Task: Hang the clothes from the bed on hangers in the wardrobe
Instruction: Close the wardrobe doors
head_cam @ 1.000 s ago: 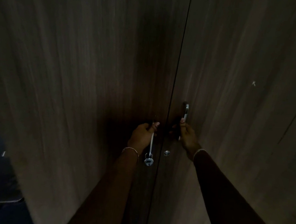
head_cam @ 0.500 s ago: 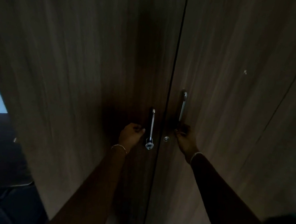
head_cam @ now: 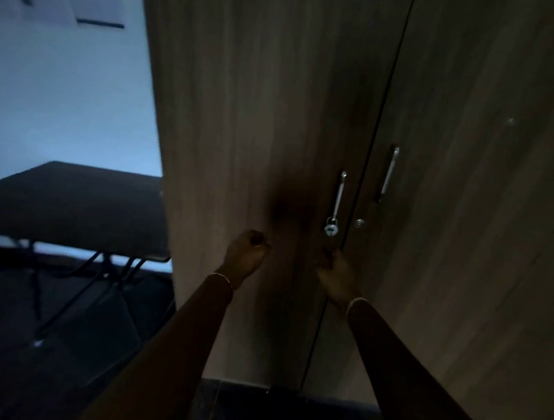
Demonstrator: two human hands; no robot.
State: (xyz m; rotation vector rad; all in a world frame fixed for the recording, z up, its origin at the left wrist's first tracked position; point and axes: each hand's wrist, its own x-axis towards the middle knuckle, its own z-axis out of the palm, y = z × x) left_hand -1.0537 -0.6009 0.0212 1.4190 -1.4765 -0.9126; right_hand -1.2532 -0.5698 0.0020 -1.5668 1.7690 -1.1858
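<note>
**A:** From the head camera, what do you make out?

**B:** It's dim. The wardrobe (head_cam: 453, 227) fills most of the frame, both doors shut, the seam running between two metal handles: the left handle (head_cam: 339, 195) with a lock (head_cam: 330, 229) at its foot, and the right handle (head_cam: 389, 173) a little higher. A dark desk (head_cam: 66, 203) stands to the left by a pale wall.

**A:** And the hands?

**B:** Both sit below the handles, touching neither. The left hand (head_cam: 246, 252) is loosely curled and holds nothing I can see. The right hand (head_cam: 335, 271) is near the seam, fingers bent; whether it pinches anything is too dark to tell.

**A:** The clothes?

**B:** Not in view, nor the bed or hangers.

**A:** So which step?

**B:** I'd judge it's the wardrobe-door stage, with no hanging evident. If the doors need opening, each hand must rise to its handle and pull outward; the lock may need freeing first.
</note>
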